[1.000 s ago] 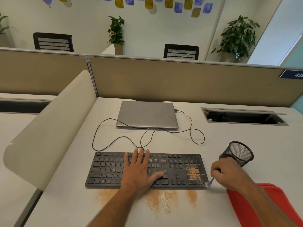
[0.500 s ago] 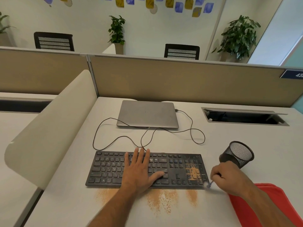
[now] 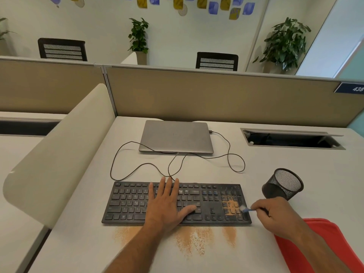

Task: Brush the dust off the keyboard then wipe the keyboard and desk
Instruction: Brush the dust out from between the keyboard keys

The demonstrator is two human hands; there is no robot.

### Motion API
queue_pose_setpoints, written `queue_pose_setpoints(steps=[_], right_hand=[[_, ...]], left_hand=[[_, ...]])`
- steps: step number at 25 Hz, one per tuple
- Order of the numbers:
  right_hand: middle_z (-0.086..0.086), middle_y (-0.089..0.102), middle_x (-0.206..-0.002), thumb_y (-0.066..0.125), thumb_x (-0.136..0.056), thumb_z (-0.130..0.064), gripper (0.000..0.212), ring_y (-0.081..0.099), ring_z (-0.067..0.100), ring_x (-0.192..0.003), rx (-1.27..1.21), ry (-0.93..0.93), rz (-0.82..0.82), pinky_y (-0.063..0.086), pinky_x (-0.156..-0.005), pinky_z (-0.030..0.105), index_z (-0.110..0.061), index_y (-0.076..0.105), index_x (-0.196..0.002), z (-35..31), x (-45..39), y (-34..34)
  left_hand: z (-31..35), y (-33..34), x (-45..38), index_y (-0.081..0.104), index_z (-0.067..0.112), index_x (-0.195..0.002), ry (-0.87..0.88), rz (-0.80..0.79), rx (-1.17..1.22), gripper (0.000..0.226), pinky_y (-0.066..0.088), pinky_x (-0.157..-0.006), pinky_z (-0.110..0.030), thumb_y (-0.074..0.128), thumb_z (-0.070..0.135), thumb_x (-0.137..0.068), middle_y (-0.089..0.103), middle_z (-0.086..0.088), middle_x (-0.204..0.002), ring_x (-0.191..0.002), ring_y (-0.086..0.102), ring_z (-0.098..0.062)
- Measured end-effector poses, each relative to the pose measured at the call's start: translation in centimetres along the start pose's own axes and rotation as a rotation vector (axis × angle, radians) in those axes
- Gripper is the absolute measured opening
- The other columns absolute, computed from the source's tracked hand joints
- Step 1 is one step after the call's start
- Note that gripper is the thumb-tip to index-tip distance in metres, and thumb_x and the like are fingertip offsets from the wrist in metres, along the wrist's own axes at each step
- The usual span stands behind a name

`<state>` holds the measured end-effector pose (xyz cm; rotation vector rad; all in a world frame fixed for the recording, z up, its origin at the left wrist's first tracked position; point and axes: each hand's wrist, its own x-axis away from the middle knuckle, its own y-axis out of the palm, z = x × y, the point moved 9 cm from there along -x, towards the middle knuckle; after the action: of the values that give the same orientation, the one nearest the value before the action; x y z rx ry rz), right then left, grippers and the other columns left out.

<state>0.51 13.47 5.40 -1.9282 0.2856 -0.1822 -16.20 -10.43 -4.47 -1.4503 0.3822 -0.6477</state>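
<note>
A black keyboard [image 3: 130, 201] lies on the white desk [image 3: 285, 162]. Orange-brown dust [image 3: 230, 206] covers its number pad. More of the same dust [image 3: 193, 241] is spread on the desk along the keyboard's front edge. My left hand [image 3: 167, 203] lies flat on the middle keys, fingers straight. My right hand [image 3: 275, 215] grips a small blue brush [image 3: 246, 209] at the keyboard's right end. The pale bristles touch the right side of the number pad.
A black mesh pen cup [image 3: 283, 186] stands just behind my right hand. A red cloth [image 3: 295, 245] lies under my right forearm. A closed grey laptop [image 3: 176, 136] and its looping cable [image 3: 230, 158] lie behind the keyboard. A cable slot [image 3: 291, 138] opens at the back right.
My right hand has moved the brush from the keyboard's front right corner up to the right side of the number pad. My left hand has stayed flat on the keys.
</note>
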Motion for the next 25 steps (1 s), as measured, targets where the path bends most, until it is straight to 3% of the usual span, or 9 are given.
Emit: queue_pose_setpoints(steps=[3, 7, 11, 16, 18, 21, 25], right_hand=[[-0.026, 0.054, -0.047, 0.051, -0.068, -0.019, 0.022, 0.056, 0.004, -0.052, 0.032, -0.04, -0.099, 0.031, -0.046, 0.015, -0.029, 0.069, -0.06, -0.5, 0.3, 0.4], [-0.022, 0.055, -0.048, 0.062, -0.079, -0.005, 0.024, 0.054, 0.007, -0.046, -0.03, 0.026, 0.05, 0.031, -0.041, 0.012, -0.026, 0.075, -0.08, 0.5, 0.3, -0.6], [-0.027, 0.057, -0.05, 0.051, -0.067, -0.02, 0.028, 0.057, 0.005, -0.052, -0.002, -0.015, -0.106, 0.032, -0.044, 0.012, -0.043, 0.058, -0.053, -0.5, 0.5, 0.4], [-0.014, 0.056, -0.046, 0.062, -0.075, -0.01, 0.02, 0.053, 0.007, -0.044, 0.008, 0.103, 0.14, 0.036, -0.041, 0.015, -0.027, 0.071, -0.071, 1.5, 0.1, -2.0], [-0.016, 0.05, -0.043, 0.064, -0.075, -0.01, 0.019, 0.05, 0.006, -0.043, 0.077, 0.112, 0.134, 0.039, -0.042, 0.02, -0.027, 0.072, -0.073, 1.2, -0.2, -1.5], [-0.02, 0.043, -0.041, 0.062, -0.077, -0.009, 0.018, 0.052, 0.003, -0.048, 0.089, 0.048, 0.052, 0.033, -0.042, 0.016, -0.024, 0.072, -0.073, -0.3, -0.5, 0.0], [-0.02, 0.056, -0.048, 0.061, -0.079, 0.0, 0.023, 0.056, 0.006, -0.05, -0.065, 0.111, 0.12, 0.034, -0.042, 0.013, -0.019, 0.074, -0.078, 0.7, -0.3, -1.0]], left_hand=[[0.0, 0.0, 0.0, -0.018, 0.025, -0.156, 0.001, 0.004, 0.002, 0.107, -0.014, -0.119, -0.058, -0.004, 0.094, -0.076, -0.013, -0.003, -0.167, -0.15, -0.025, -0.022], [0.0, 0.0, 0.0, -0.018, 0.025, -0.157, 0.001, 0.006, 0.002, 0.108, -0.014, -0.119, -0.058, -0.004, 0.094, -0.075, -0.013, -0.003, -0.167, -0.15, -0.024, -0.022], [0.0, -0.1, 0.0, -0.017, 0.025, -0.157, 0.0, 0.012, 0.004, 0.109, -0.014, -0.119, -0.058, -0.006, 0.095, -0.074, -0.013, -0.003, -0.167, -0.15, -0.025, -0.022], [0.0, 0.0, 0.0, -0.017, 0.025, -0.157, 0.004, 0.01, 0.002, 0.11, -0.014, -0.119, -0.058, -0.008, 0.095, -0.073, -0.013, -0.003, -0.167, -0.15, -0.024, -0.022], [0.0, 0.0, -0.1, -0.018, 0.025, -0.157, 0.001, 0.006, 0.005, 0.112, -0.014, -0.119, -0.059, -0.011, 0.096, -0.07, -0.014, -0.003, -0.167, -0.15, -0.025, -0.023], [0.0, 0.1, -0.1, -0.018, 0.025, -0.156, 0.001, 0.004, -0.001, 0.112, -0.013, -0.119, -0.059, -0.01, 0.096, -0.071, -0.014, -0.003, -0.167, -0.15, -0.025, -0.023], [0.0, 0.1, -0.2, -0.018, 0.025, -0.157, 0.002, 0.005, 0.003, 0.11, -0.013, -0.119, -0.059, -0.007, 0.095, -0.073, -0.013, -0.003, -0.167, -0.15, -0.025, -0.023]])
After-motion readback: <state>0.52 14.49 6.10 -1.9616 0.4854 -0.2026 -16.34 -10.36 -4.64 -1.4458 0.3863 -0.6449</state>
